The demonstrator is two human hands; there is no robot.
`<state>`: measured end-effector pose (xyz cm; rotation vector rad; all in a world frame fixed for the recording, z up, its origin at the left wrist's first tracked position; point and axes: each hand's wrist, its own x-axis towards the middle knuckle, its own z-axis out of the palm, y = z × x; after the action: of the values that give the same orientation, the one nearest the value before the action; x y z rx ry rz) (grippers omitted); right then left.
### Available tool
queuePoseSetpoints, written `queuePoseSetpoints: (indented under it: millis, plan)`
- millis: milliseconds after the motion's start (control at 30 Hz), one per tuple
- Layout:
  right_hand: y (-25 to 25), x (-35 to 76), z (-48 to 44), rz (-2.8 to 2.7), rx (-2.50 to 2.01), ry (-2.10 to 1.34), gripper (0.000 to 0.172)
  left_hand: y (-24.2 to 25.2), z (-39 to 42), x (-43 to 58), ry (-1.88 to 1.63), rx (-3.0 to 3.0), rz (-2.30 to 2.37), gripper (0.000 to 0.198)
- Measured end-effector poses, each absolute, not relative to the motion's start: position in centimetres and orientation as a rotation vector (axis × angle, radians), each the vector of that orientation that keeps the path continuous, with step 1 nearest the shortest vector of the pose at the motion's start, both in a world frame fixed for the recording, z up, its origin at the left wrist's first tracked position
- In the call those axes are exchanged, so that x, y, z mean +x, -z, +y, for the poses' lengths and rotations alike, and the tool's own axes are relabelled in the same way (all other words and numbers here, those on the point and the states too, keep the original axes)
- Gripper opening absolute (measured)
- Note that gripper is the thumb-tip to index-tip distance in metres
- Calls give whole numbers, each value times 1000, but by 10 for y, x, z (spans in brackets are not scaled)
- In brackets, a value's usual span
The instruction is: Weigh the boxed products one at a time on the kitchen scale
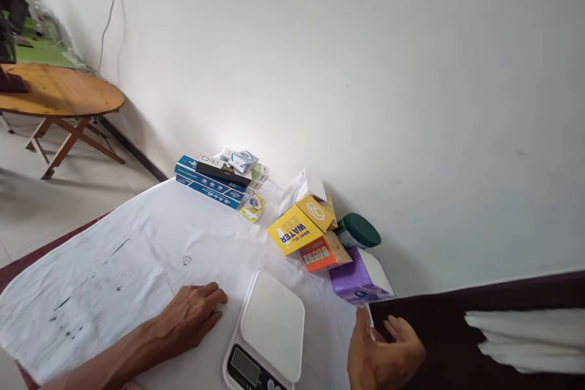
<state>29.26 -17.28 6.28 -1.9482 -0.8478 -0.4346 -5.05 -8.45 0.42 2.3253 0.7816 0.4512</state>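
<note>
My left hand (194, 314) rests on the white cloth, left of a white kitchen scale (274, 323). Its fingers are loosely bent, with thumb and forefinger a little apart and nothing visible between them. The scale's platform is bare, and its display looks dark. My right hand (386, 350) is at the table's right edge, just below a purple box (359, 277). Its thumb and fingers are spread with nothing in them; the thumb tip is close to the box's lower edge, and I cannot tell whether they touch.
Beside the purple box are an orange box (320, 254), a yellow box (295, 230) and a green-lidded jar (361, 230). Blue toothpaste boxes (210, 190), a black-and-white box (223, 172) and soap packs (243, 161) lie stacked by the wall. A wooden folding table (68, 91) stands left.
</note>
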Motion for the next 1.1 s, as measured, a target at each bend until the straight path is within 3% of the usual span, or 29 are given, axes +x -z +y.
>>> queuePoseSetpoints:
  millis: [100,233,300,433,600,733,933,1100]
  plan:
    - [-84,243,-158,-1017,-1824,600,36,-8,-86,-50,-395,2339,795,17]
    - [-115,180,-86,-1483,-1615,381,26,-16,-85,-49,-315,2352,806,15]
    - [-130,160,-37,-1598,-1602,268,33,-20,-85,-49,-262,2357,811,14]
    - [-151,137,67,-1659,-1811,10,63,-23,-85,-49,-221,2377,821,11]
    - [-151,129,155,-1657,-2032,-154,89,-20,-85,-48,-225,2389,811,11]
    - [-148,137,181,-1660,-2155,-238,92,-18,-84,-46,-222,2409,783,11]
    - [-147,158,183,-1696,-2117,-327,79,-18,-85,-45,-247,2373,763,11]
    - [-157,154,155,-1679,-1972,-212,86,-16,-86,-46,-271,2355,788,11]
